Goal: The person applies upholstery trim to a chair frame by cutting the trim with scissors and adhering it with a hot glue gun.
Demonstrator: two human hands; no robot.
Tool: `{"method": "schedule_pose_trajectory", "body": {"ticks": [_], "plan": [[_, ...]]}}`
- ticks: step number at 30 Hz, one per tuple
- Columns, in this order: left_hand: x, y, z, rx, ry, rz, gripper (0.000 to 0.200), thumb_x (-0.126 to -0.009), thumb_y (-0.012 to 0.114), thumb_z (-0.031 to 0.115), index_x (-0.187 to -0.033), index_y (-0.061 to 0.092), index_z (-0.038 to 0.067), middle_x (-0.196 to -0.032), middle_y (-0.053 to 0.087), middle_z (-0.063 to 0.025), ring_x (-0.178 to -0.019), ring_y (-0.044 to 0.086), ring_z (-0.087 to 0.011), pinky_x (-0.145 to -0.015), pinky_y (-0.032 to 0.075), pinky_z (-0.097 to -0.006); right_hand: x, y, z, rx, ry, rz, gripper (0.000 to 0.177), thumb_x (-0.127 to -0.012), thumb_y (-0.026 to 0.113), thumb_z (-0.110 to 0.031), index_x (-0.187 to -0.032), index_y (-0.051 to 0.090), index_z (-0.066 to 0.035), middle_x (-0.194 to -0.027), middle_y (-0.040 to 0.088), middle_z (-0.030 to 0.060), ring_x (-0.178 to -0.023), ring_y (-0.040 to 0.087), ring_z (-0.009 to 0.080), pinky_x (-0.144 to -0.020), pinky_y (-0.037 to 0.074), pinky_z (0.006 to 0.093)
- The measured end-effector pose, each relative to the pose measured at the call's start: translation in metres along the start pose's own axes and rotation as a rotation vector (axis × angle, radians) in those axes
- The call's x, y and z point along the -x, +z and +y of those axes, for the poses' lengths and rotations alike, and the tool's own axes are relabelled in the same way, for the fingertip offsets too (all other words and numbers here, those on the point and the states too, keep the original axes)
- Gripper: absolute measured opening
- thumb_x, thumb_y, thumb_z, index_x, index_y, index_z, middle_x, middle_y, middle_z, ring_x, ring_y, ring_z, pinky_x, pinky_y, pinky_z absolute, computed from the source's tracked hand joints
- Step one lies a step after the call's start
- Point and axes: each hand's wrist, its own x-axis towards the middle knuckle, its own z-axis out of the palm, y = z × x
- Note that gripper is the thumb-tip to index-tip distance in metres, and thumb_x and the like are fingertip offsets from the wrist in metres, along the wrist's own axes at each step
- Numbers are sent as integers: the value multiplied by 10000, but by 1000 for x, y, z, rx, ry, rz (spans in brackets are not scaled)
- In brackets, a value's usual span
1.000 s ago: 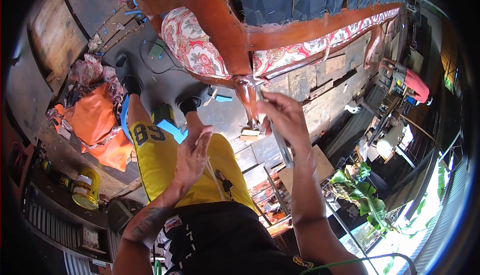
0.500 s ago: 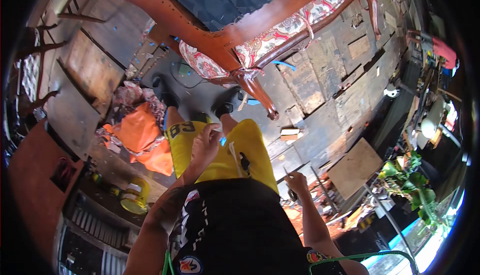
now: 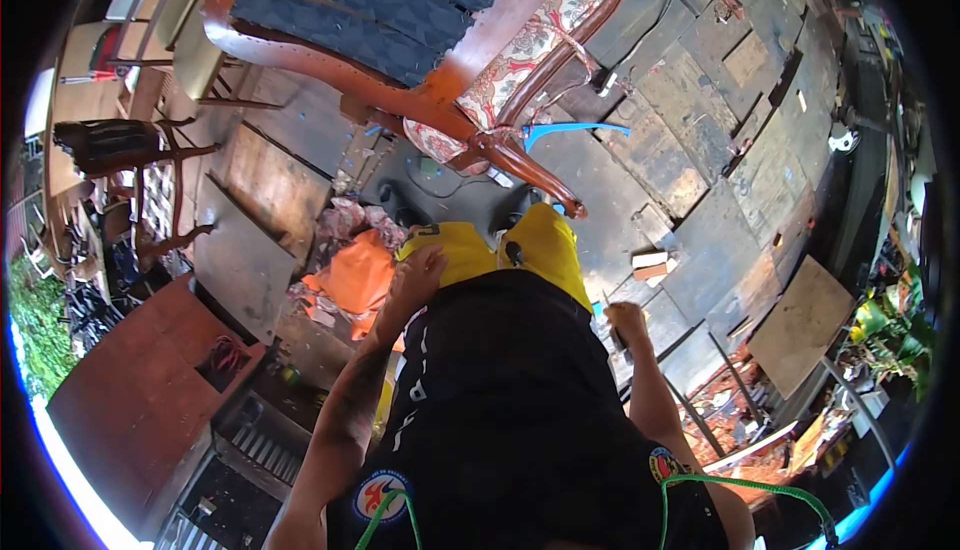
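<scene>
My left hand [image 3: 424, 268] hangs over the yellow shorts [image 3: 462, 248], its fingers loosely bent with nothing visible in them. On the other side, my right hand [image 3: 628, 322] is closed around a slim pointed tool [image 3: 621, 342]; its dark end shows below the fist and a thin tip above. In front of me stands a carved wooden sofa frame [image 3: 390, 102] with dark blue backing and torn floral fabric [image 3: 527, 62]. Its curved leg [image 3: 535, 178] points toward me, apart from both hands. A bright blue curved strip [image 3: 575, 129] lies beside that leg.
Orange cloth [image 3: 358, 278] lies heaped on the floor at left, near a reddish-brown board [image 3: 130, 375]. Chairs [image 3: 195, 65] stand at the upper left. Small blocks [image 3: 650, 265] and a loose plywood panel [image 3: 803, 325] lie to the right.
My view has swung, so the sofa frame sits farther left and higher. The left hand has dropped away from the middle of the shorts toward their left side; the right hand keeps its tool.
</scene>
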Motion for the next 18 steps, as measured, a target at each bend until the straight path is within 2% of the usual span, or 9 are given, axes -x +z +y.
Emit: {"method": "schedule_pose_trajectory", "body": {"ticks": [1, 2, 4, 8, 11, 12, 14, 16, 18], "plan": [[-1, -8, 6, -20, 10, 7, 375, -982, 666, 325, -1217, 691, 34, -1100, 739, -237, -1042, 727, -384, -911, 566, -474, -13, 2, -6, 3, -32, 20, 293, -827, 739, -328, -909, 807, -54, -780, 753, 141, -780, 744, 272, -759, 566, 416], [-1, -14, 9, -9, 23, 10, 380, -986, 664, 320, -1220, 690, 22, -1094, 742, -239, -1039, 734, -375, -906, 571, -465, -20, 1, -14, 9, -89, 36, 326, -826, 751, -330, -956, 806, -36, -801, 757, 158, -806, 748, 289, -781, 567, 427], [7, -21, 10, -10, 33, 1, 386, -989, 662, 315, -1223, 690, 10, -1089, 746, -242, -1036, 741, -367, -900, 575, -456, -19, -3, -41, -88, -55, 39, 407, -833, 752, -346, -1084, 797, -28, -854, 771, 170, -836, 761, 288, -796, 577, 402], [10, -30, -45, -116, 121, 56, 341, -985, 658, 264, -1187, 690, -9, -1077, 750, -220, -1032, 734, -367, -897, 576, -446, -28, 4, -52, -163, -77, 74, 410, -828, 742, -337, -1093, 795, -27, -852, 771, 170, -817, 762, 295, -794, 582, 398], [16, -35, -107, -385, 553, 52, 277, -982, 601, 240, -1053, 690, -13, -1014, 739, -201, -968, 692, -430, -866, 556, -480, -30, 12, -46, -188, -107, 91, 391, -837, 729, -313, -1070, 792, -6, -817, 756, 151, -750, 730, 240, -720, 563, 372], [24, -39, -107, -391, 558, 54, 277, -982, 601, 240, -1053, 690, -13, -1014, 739, -201, -968, 692, -430, -866, 556, -480, -30, 15, -43, -183, -126, 97, 378, -847, 721, -293, -1056, 787, 15, -788, 742, 132, -691, 700, 183, -649, 542, 343], [38, -47, -107, -118, -7, -48, 277, -985, 592, 238, -1011, 700, -16, -1008, 734, -215, -975, 699, -422, -841, 547, -466, -33, 24, -31, -192, -121, 103, 365, -841, 720, -298, -1023, 792, 11, -768, 737, 124, -674, 695, 181, -642, 541, 343], [44, -46, -118, -150, 69, -35, 286, -984, 588, 243, -986, 703, -19, -999, 732, -223, -970, 704, -414, -828, 539, -466, -32, 30, -16, -199, -109, 109, 355, -835, 719, -303, -990, 796, 7, -747, 733, 117, -657, 690, 179, -635, 539, 344], [39, -40, -130, -177, 144, -22, 297, -984, 584, 248, -962, 707, -22, -990, 730, -230, -964, 709, -406, -814, 531, -467, -30, 33, -2, -177, -76, 55, 333, -820, 725, -339, -950, 807, -44, -787, 757, 148, -761, 752, 274, -758, 580, 400]]}}
